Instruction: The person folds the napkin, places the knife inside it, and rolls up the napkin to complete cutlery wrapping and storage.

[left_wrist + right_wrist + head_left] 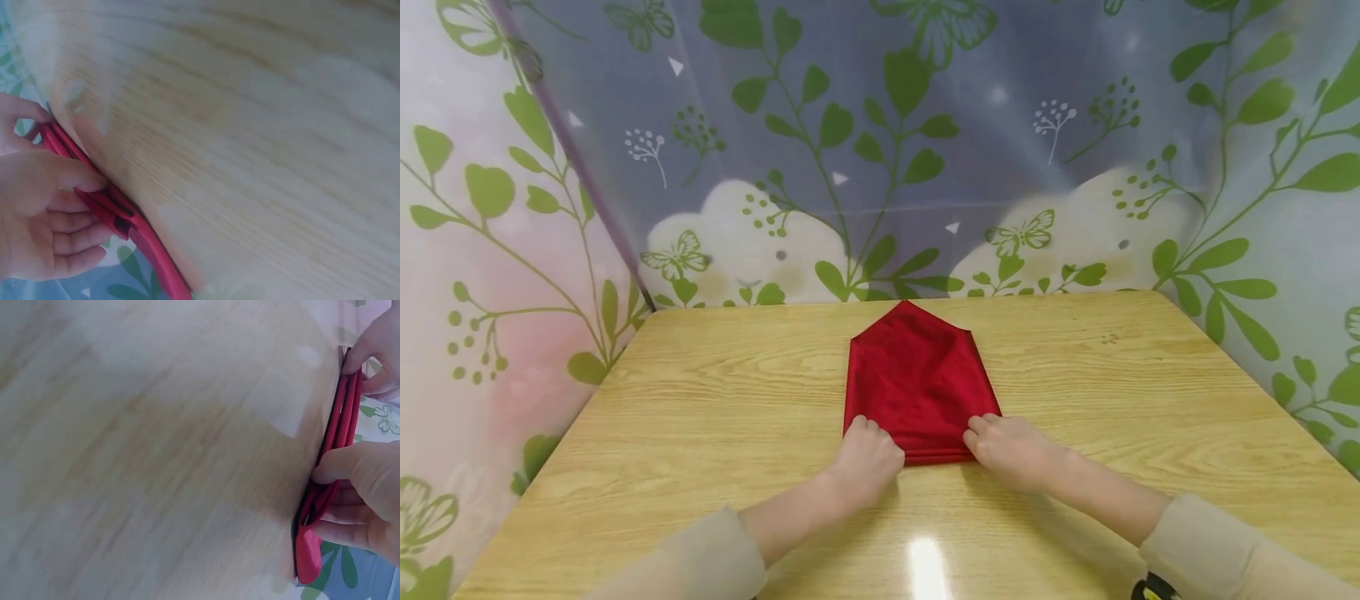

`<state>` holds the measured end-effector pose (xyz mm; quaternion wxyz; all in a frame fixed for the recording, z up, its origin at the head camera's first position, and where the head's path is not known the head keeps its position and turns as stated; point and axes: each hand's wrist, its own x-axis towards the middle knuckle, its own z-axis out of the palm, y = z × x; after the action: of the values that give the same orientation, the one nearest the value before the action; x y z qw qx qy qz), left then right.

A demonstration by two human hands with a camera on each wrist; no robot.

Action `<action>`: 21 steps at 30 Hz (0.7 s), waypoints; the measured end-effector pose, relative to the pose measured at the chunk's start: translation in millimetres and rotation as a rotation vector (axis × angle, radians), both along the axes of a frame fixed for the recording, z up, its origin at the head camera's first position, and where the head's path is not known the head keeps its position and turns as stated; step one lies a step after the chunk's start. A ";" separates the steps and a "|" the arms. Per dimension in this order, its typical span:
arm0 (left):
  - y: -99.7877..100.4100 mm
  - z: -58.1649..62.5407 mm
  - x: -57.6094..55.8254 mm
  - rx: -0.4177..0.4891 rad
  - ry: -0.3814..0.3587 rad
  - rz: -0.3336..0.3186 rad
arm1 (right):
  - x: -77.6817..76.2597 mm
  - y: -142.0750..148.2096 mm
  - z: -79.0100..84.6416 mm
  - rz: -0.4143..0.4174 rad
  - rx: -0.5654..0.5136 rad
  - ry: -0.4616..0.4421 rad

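A shiny red cloth (917, 375) lies on the table, its far end coming to a point and its near edge folded over in layers. My left hand (867, 458) pinches the near left corner of that fold. At the near right corner, my right hand (1011, 446) grips the same folded edge. In the left wrist view, the thumb of my left hand (37, 212) lies on the layered cloth (156, 250) with the fingers beneath it. The right wrist view has my right hand (375, 487) holding the stacked layers (340, 419) between thumb and fingers.
The cloth lies on a light wood-grain table (722, 375), its tip near the table's back edge. Curtains (880, 167) printed with leaves and butterflies surround the back and sides. A dark object (1153, 587) shows beneath the right sleeve (1202, 542).
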<state>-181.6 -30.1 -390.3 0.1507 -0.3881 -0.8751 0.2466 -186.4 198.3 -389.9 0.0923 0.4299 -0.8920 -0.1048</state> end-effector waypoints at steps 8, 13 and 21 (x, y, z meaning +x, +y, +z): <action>0.1 0.3 -0.4 -0.036 0.000 -0.009 | -1.7 -0.6 -3.1 -0.013 -0.029 0.010; -0.7 -1.4 -1.5 -0.019 0.010 -0.026 | -1.0 -2.3 -3.1 -0.032 -0.015 0.017; -5.8 -7.7 -3.4 0.022 0.090 -0.086 | -0.3 -5.6 -6.5 -0.021 -0.023 0.123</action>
<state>-185.0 -35.9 -398.0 0.2044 -0.4124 -0.8526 0.2474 -186.7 192.7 -396.5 0.1508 0.4121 -0.8903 -0.1216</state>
